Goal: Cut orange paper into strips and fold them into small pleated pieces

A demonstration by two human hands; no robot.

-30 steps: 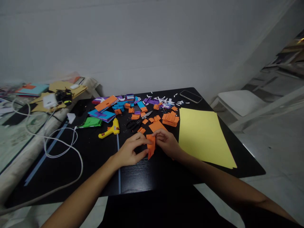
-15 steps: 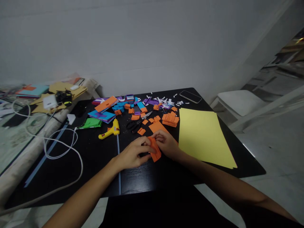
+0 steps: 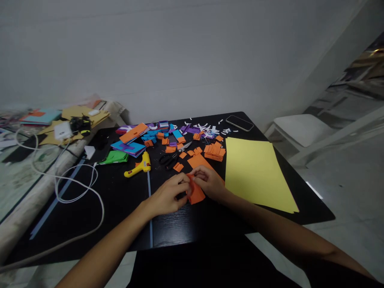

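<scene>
Between my hands, near the front of the black table, is a small orange paper piece (image 3: 196, 193). My left hand (image 3: 170, 194) grips its left edge with bent fingers. My right hand (image 3: 208, 182) pinches its upper right part, its fingers curled. Just beyond my right hand lies a longer orange strip (image 3: 198, 161). Black-handled scissors (image 3: 171, 159) rest open behind my hands, among small orange folded pieces. A stack of orange pieces (image 3: 214, 151) sits behind my right hand. The yellow glue gun (image 3: 138, 166) lies to the left.
Yellow sheets (image 3: 256, 172) cover the table's right side, with a phone (image 3: 240, 123) behind them. White scraps (image 3: 210, 129) and coloured paper stacks (image 3: 129, 147) lie at the back. A white cable (image 3: 100, 196) loops at left. A white stool (image 3: 304, 126) stands at right.
The orange piece between my hands has turned slightly, its lower end swinging right and showing more of its face. My left fingers have closed in on its left edge. The view has barely shifted.
</scene>
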